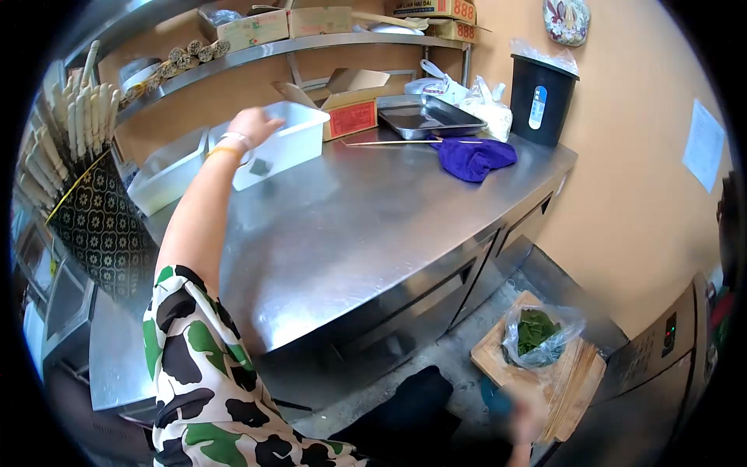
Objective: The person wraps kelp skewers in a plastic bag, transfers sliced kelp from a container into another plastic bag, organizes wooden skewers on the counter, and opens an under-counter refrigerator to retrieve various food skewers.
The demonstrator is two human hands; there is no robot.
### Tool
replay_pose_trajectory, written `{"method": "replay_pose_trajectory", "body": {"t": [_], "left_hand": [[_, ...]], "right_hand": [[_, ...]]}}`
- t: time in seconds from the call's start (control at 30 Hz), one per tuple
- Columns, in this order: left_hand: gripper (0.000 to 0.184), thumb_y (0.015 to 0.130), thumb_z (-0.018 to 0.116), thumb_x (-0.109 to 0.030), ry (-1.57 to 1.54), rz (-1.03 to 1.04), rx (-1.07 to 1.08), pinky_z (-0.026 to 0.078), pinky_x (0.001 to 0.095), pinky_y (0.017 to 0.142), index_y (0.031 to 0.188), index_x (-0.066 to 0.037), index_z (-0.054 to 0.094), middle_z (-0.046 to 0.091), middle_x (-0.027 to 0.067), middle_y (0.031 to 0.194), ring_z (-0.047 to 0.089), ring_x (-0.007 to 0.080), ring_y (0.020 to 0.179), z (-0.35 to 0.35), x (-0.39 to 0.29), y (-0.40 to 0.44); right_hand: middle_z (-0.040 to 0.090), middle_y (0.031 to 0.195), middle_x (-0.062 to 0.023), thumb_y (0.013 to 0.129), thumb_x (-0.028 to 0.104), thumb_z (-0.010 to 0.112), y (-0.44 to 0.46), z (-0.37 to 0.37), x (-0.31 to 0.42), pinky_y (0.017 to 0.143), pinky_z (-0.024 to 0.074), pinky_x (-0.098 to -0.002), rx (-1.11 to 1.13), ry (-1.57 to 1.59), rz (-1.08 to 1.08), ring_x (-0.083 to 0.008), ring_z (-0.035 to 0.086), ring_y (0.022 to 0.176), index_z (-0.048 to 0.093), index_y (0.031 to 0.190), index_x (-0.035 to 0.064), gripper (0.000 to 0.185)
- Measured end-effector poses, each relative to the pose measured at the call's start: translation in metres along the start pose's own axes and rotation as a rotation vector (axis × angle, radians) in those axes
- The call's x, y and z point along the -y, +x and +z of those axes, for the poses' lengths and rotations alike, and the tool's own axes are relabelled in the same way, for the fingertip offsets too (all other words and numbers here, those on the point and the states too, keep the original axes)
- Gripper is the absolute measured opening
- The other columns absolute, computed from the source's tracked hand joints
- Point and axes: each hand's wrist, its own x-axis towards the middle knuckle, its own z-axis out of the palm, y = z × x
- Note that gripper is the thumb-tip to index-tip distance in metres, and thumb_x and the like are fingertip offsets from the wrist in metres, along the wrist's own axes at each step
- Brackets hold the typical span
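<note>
A sleeve is filling lower left; the left hand, grip unclear from here, is hovering at a white bin a bump could tip.

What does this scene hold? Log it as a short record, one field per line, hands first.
Left hand: over the white bin; contact unclear
Right hand: blurred, near the wooden board; whether it holds anything unclear
On board: open plastic bag with green leaves, thin sticks beside it
On metal counter: purple cloth, metal tray, black bucket
Far left: patterned container of pale-topped sticks
Shelf: cardboard boxes
</note>
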Motion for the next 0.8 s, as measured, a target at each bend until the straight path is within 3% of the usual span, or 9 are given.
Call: {"method": "replay_pose_trajectory", "body": {"t": [0.23, 0.3, 0.37, 0.43, 0.5, 0.53, 0.57, 0.7, 0.8], "left_hand": [[0.051, 0.078, 0.061, -0.044, 0.078, -0.331, 0.222, 0.043, 0.0383, 0.087, 0.105, 0.000, 0.062, 0.064, 0.0155, 0.103, 0.059, 0.0278, 0.097, 0.069, 0.087, 0.019], [0.051, 0.078, 0.062, -0.042, 0.048, -0.262, 0.245, 0.043, 0.0372, 0.087, 0.107, -0.001, 0.061, 0.063, 0.0145, 0.103, 0.058, 0.0266, 0.097, 0.081, 0.099, 0.025], [0.051, 0.078, 0.063, -0.041, -0.013, -0.154, 0.282, 0.043, 0.0360, 0.087, 0.109, -0.001, 0.060, 0.063, 0.0135, 0.102, 0.057, 0.0253, 0.097, 0.088, 0.116, 0.038], [0.052, 0.077, 0.064, -0.039, -0.107, -0.064, 0.362, 0.043, 0.0349, 0.087, 0.111, -0.001, 0.059, 0.062, 0.0125, 0.102, 0.057, 0.0241, 0.097, 0.091, 0.127, 0.053], [0.052, 0.077, 0.065, -0.038, -0.205, -0.028, 0.475, 0.042, 0.0337, 0.087, 0.113, -0.001, 0.058, 0.062, 0.0115, 0.102, 0.056, 0.0228, 0.097, 0.089, 0.142, 0.068], [0.052, 0.077, 0.066, -0.037, -0.257, -0.031, 0.547, 0.042, 0.0331, 0.087, 0.114, -0.001, 0.057, 0.062, 0.0110, 0.102, 0.055, 0.0222, 0.098, 0.088, 0.146, 0.074], [0.053, 0.077, 0.066, -0.036, -0.305, -0.041, 0.612, 0.042, 0.0325, 0.086, 0.115, -0.001, 0.057, 0.061, 0.0105, 0.102, 0.055, 0.0215, 0.098, 0.085, 0.151, 0.074], [0.055, 0.077, 0.069, -0.034, -0.449, -0.057, 0.748, 0.042, 0.0302, 0.086, 0.119, -0.002, 0.054, 0.060, 0.0085, 0.102, 0.053, 0.0190, 0.098, 0.074, 0.162, 0.078], [0.063, 0.075, 0.072, -0.031, -0.484, -0.084, 0.528, 0.042, 0.0296, 0.086, 0.126, -0.001, 0.049, 0.058, 0.0063, 0.105, 0.052, 0.0176, 0.098, 0.061, 0.134, 0.051]], "right_hand": [[0.048, 0.124, -0.0201, 0.093, 0.021, 0.047, -0.004, 0.041, -0.072, 0.100, 0.0358, -0.0430, -0.158, -0.247, -0.273, -0.0338, 0.044, 0.118, 0.044, 0.126, 0.0024, 0.038], [0.051, 0.116, -0.0200, 0.093, 0.019, 0.047, -0.007, 0.039, -0.060, 0.093, 0.0398, -0.0443, -0.004, -0.097, -0.080, -0.0332, 0.048, 0.109, 0.045, 0.122, 0.0017, 0.034], [0.054, 0.108, -0.0172, 0.092, 0.015, 0.044, -0.003, 0.022, -0.005, 0.085, 0.0442, -0.0384, 0.124, -0.410, -0.011, -0.0273, 0.054, 0.097, 0.047, 0.118, -0.0016, 0.032], [0.053, 0.087, -0.0149, 0.089, 0.014, 0.047, -0.005, 0.037, -0.022, 0.077, 0.0444, -0.0426, 0.015, -0.175, 0.027, -0.0298, 0.053, 0.083, 0.052, 0.103, 0.0016, 0.019], [0.051, 0.084, -0.0125, 0.092, 0.012, 0.042, -0.008, 0.059, -0.050, 0.073, 0.0441, -0.0389, 0.025, -1.062, -0.361, -0.0263, 0.052, 0.077, 0.053, 0.094, 0.0004, 0.016], [0.052, 0.081, -0.0129, 0.091, 0.014, 0.044, -0.007, 0.049, -0.036, 0.070, 0.0452, -0.0382, -0.130, -0.587, -0.285, -0.0271, 0.053, 0.074, 0.054, 0.092, 0.0018, 0.016], [0.055, 0.080, -0.0147, 0.090, 0.017, 0.046, 0.002, 0.014, 0.019, 0.067, 0.0460, -0.0404, 0.078, -0.228, 0.114, -0.0283, 0.055, 0.073, 0.054, 0.094, 0.0038, 0.016], [0.058, 0.080, -0.0151, 0.090, 0.020, 0.047, 0.004, 0.030, 0.010, 0.063, 0.0464, -0.0423, -0.137, -0.031, 0.051, -0.0286, 0.057, 0.071, 0.054, 0.095, 0.0055, 0.017], [0.059, 0.082, -0.0151, 0.091, 0.021, 0.045, 0.005, 0.059, -0.030, 0.063, 0.0466, -0.0429, -0.111, 0.181, 0.278, -0.0282, 0.057, 0.071, 0.054, 0.094, 0.0050, 0.019]]}}
